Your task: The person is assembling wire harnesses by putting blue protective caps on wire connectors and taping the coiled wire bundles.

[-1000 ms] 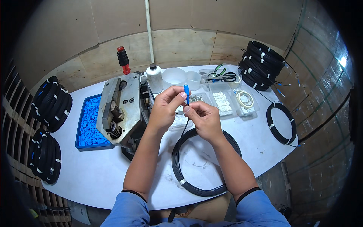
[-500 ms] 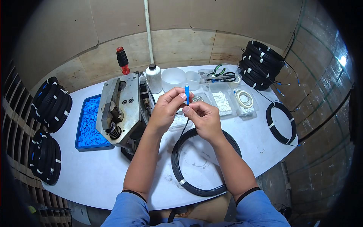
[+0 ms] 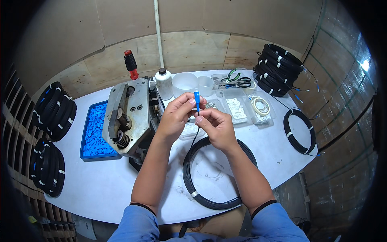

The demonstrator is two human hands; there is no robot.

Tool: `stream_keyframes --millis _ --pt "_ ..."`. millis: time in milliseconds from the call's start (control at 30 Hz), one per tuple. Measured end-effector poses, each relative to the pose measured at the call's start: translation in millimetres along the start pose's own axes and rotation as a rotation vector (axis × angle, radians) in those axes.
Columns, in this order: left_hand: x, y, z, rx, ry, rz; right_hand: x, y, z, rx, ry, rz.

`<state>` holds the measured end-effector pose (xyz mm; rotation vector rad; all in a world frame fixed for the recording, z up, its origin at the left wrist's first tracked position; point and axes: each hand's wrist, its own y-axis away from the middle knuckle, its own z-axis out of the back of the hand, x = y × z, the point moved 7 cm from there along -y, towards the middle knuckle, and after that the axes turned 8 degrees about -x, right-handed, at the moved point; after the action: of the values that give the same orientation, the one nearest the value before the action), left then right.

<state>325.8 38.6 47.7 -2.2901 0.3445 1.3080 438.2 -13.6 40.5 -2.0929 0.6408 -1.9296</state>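
1. Your left hand (image 3: 176, 116) had its thumb and fingers pinched together on a slim blue plug (image 3: 197, 100), which stood nearly upright with its pale tip pointing away from you.
2. Your right hand (image 3: 217, 128) was closed too, thumb against bent fingers, gripping the black cable (image 3: 194, 138) just below the plug.
3. The plug was held up above the middle of the bench (image 3: 96, 189), between your two hands and in front of the plastic boxes.
4. From your right hand the cable ran down toward a large black coil (image 3: 188, 176), which lay flat on the bench under your forearms, with a white tie near its lower left.
5. To the left of your hands sat a heavy metal machine (image 3: 137, 105) with a spring near its front end; a red-and-black handle (image 3: 130, 62) rose at its far end.
6. Left of the machine lay a blue tray (image 3: 100, 158) filled with small blue pieces.
7. Beyond your hands stood a white bottle (image 3: 164, 85) with a dark cap, a round bowl (image 3: 184, 84) and a smaller cup (image 3: 206, 84).
8. Farther right were scissors (image 3: 243, 83), green-handled pliers (image 3: 232, 75), a clear box of white pieces (image 3: 236, 109) and a pale ring-shaped roll (image 3: 261, 105).
9. A stack of tied black coils (image 3: 279, 70) stood at the far right, with a single coil (image 3: 300, 132) nearer you; two more bundles (image 3: 55, 111) rested along the left edge.
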Motion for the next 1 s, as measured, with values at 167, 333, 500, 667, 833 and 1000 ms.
stream_keyframes --millis 167,333,500,667,833,1000 --pt "-13.2 3.1 -0.8 -0.034 -0.217 -0.135 0.5 -0.8 1.9 -0.006 0.092 0.017" --pt "-17.3 2.8 0.4 -0.101 -0.266 -0.153 1.0 -1.8 2.3 -0.006 0.110 0.013" --pt "-15.6 2.0 0.3 -0.126 -0.270 -0.137 2.2 -1.6 2.6 -0.018 0.125 0.024" --pt "-14.8 2.8 -1.1 -0.143 -0.181 -0.145 3.9 -0.2 2.0 -0.019 0.141 0.028" --pt "-12.5 3.1 -5.8 -0.098 -0.242 -0.112 0.8 -0.4 3.8 -0.028 0.121 0.053" --pt "-15.6 3.1 -2.2 -0.136 -0.244 -0.162 2.8 -0.9 0.9 -0.013 0.128 0.016"
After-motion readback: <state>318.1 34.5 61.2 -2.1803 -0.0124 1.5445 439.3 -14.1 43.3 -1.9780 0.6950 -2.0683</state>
